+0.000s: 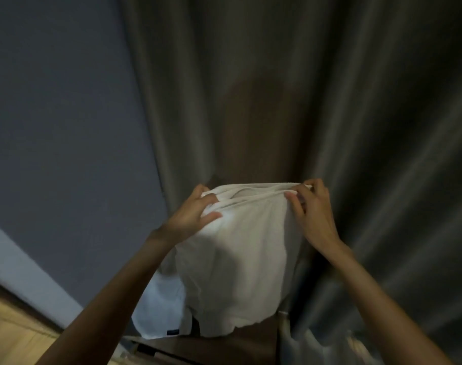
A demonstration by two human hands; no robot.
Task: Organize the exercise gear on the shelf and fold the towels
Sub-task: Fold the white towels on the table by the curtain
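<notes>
Hanging in mid-air, a white towel point(240, 259) is held up by its top edge, which is stretched roughly level between two hands. More than one layer of cloth is seen along that edge, and the rest droops loosely below it, creased. The upper left corner is bunched in the grip of the left hand point(190, 217), whose fingers are curled over the fabric with the thumb laid on the near face. The upper right corner is pinched in the grip of the right hand point(312, 214), with the thumb on the near side and the fingers closed round the edge. Both bare forearms are raised from the bottom of the view.

Just behind the towel's lower left part, a second white cloth point(156, 312) with a small dark label near its hem is partly covered; whether it lies or hangs cannot be told. A dark brown surface point(224, 349) is seen beneath both. The backdrop is filled by a grey curtain point(303, 88) in long folds. A blue-grey wall point(53, 114) is seen at the left, edged by a pale skirting board point(27, 272), and a wooden floor point(11, 338) is seen in the lower left corner.
</notes>
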